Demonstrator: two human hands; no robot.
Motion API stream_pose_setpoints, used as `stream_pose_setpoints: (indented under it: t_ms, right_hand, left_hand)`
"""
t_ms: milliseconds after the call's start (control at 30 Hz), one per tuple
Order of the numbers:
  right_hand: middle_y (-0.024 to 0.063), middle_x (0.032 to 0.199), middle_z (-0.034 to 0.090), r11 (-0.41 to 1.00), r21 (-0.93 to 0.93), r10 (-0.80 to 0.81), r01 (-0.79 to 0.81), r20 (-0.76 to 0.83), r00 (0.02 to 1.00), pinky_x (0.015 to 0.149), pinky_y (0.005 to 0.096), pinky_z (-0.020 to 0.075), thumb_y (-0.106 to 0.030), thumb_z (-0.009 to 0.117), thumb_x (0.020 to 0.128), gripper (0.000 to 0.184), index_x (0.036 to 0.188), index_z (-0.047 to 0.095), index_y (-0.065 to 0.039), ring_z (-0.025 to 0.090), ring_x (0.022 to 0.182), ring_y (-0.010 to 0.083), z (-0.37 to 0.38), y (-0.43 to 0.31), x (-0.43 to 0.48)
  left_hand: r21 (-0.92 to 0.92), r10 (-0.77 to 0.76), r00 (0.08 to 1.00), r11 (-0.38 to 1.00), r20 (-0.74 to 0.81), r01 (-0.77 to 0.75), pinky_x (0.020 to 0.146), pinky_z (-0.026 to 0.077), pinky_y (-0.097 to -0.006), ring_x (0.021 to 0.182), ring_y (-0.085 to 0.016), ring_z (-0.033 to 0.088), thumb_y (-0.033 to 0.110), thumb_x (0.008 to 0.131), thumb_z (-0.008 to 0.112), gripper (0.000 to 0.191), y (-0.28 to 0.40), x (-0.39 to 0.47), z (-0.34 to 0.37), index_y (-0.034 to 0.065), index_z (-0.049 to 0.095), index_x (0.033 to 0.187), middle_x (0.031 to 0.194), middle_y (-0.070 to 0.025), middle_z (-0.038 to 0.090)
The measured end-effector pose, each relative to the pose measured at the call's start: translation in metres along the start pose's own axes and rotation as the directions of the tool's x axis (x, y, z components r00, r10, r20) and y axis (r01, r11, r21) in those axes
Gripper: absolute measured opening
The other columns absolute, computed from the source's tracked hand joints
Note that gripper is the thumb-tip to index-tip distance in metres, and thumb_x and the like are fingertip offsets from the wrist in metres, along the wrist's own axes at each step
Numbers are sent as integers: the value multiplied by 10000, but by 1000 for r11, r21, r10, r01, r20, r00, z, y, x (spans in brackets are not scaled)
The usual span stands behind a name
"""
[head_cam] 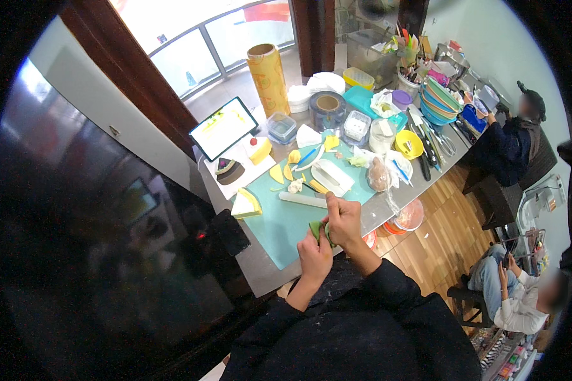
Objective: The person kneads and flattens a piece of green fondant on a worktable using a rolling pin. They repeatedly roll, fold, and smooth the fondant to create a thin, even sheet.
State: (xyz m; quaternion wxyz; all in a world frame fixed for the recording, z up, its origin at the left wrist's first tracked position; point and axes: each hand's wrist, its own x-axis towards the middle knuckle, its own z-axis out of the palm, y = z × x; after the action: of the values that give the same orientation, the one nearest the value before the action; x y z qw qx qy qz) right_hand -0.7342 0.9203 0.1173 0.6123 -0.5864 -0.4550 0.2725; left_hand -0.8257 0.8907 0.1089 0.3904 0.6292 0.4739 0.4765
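A soft green piece of modelling paste or fondant (pixel 316 229) is stretched between my two hands, near the table's front edge. My left hand (pixel 314 257) pinches it from below and the left. Fingers of my right hand (pixel 345 221) grip its other side, partly hiding it. Just beyond, a white rolling rod (pixel 301 199) lies on the teal mat (pixel 281 238). A white smoother with a handle (pixel 332 177) rests behind the rod, among yellow cut pieces (pixel 276 174). One slice-shaped yellow and white cake model (pixel 246 204) sits at the mat's left edge.
A tablet (pixel 224 128) stands behind two more cake-slice models (pixel 257 150). A tall film roll (pixel 267 78), tubs, knives (pixel 426 147) and stacked bowls (pixel 439 102) crowd the back and right. A black phone-like object (pixel 231 232) lies left. Two people (pixel 517 138) sit at right.
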Motion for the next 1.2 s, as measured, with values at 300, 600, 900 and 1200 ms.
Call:
stream_pose_setpoints:
  t_ms: [300,600,900,1200]
  right_hand:
    - [137,807,633,976,119,162,-183,164,973,674,315,451,-311,353,954,393,1195,479,-27,581,676,174,-32,-34,21]
    - [179,859,641,956,-149,-248,254,58,967,694,309,465,-180,492,892,254,852,620,36,617,790,221,-13,-57,4]
    - [49,436,459,902,283,281,-325,186,942,467,243,364,-389,383,956,526,717,601,25,390,384,124,-34,-14,42]
    - [103,751,633,946,-181,-266,268,36,963,707,291,474,-261,419,921,385,1244,467,-57,597,697,216,-31,-65,6]
  left_hand:
    - [-567,-261,761,536,593,625,519,411,-249,717,-123,476,220,948,426,272,7,19,-38,42,415,1153,985,-70,522]
    - [-238,-164,973,951,160,200,468,419,-348,508,-262,567,295,963,411,330,21,19,-17,-14,520,936,616,-134,563]
    - [196,-100,955,980,278,46,472,410,-336,481,-234,555,301,950,414,329,24,-1,-14,20,567,875,568,-112,549]
    - [-561,-192,969,790,157,247,455,360,-244,528,-64,443,295,976,388,269,28,44,3,60,495,1052,669,-20,527]
